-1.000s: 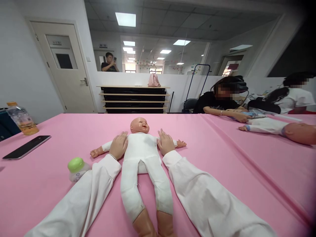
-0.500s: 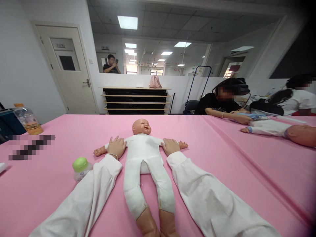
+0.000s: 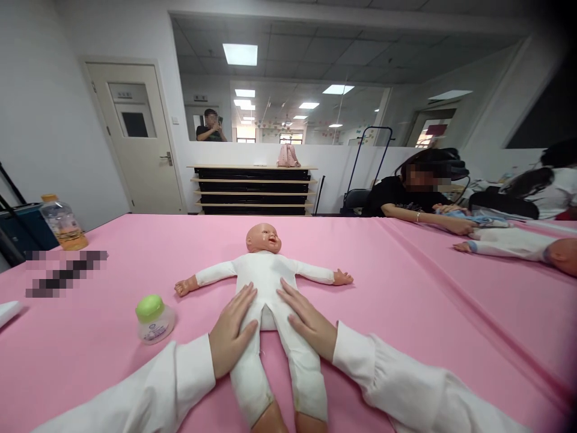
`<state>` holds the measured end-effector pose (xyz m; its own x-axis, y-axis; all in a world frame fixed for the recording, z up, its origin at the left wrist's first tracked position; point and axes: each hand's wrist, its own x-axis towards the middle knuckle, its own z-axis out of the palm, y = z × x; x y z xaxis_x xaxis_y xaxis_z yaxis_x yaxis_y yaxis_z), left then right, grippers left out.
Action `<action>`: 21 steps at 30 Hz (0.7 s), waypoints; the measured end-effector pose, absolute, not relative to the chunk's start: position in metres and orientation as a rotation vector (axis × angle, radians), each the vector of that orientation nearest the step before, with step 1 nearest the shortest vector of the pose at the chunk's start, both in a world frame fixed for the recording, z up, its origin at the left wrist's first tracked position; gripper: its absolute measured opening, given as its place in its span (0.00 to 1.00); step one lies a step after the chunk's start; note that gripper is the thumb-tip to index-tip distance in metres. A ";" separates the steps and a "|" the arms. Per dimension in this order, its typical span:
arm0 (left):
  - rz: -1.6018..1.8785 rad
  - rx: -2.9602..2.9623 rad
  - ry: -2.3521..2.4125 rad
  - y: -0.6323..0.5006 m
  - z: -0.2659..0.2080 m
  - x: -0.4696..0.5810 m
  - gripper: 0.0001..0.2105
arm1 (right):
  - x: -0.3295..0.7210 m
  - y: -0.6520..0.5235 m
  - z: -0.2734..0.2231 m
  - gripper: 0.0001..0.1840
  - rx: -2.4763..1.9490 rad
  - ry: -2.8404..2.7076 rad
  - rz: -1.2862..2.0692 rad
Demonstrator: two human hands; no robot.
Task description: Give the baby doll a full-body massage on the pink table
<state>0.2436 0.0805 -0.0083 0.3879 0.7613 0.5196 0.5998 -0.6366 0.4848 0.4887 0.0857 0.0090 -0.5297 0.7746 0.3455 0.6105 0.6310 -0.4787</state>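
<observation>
A baby doll (image 3: 265,267) with a white cloth body lies on its back, head away from me and arms spread wide. My left hand (image 3: 234,328) rests flat over its hip and upper thigh on the left side, fingers stretched toward the belly. On the other hip and thigh lies my right hand (image 3: 309,316), also with fingers extended. Neither hand grips anything. The doll's feet are cut off by the bottom of the view. Left of the doll stands a small jar (image 3: 155,322) with a green lid.
Pink cloth (image 3: 396,337) covers the table. A bottle (image 3: 65,222) with an orange cap stands at the far left, near a white object (image 3: 9,313). Across the table at right, a person in black (image 3: 406,198) handles cloth beside another doll (image 3: 518,245). Behind is a shelf unit (image 3: 252,191).
Both my hands have moved from the doll's arms down toward me, onto its hips and thighs. The view has shifted slightly. The other person's hands have moved a little over the cloth.
</observation>
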 end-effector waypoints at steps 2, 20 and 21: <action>1.086 2.513 1.122 0.067 -0.014 0.244 0.25 | 0.486 0.076 0.005 0.33 -1.006 -2.363 0.415; 1.074 2.807 1.029 0.048 -0.009 0.245 0.20 | 0.491 0.039 0.032 0.24 -0.304 -2.787 0.430; 1.058 2.799 1.059 0.051 -0.007 0.245 0.20 | 0.492 0.042 0.033 0.25 -0.333 -2.796 0.429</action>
<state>0.2448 0.0507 -0.0074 0.5551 0.5774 0.5987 0.5990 -0.7769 0.1939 0.4923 0.0420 0.0331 -0.9304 0.2683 0.2497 0.1810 0.9288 -0.3234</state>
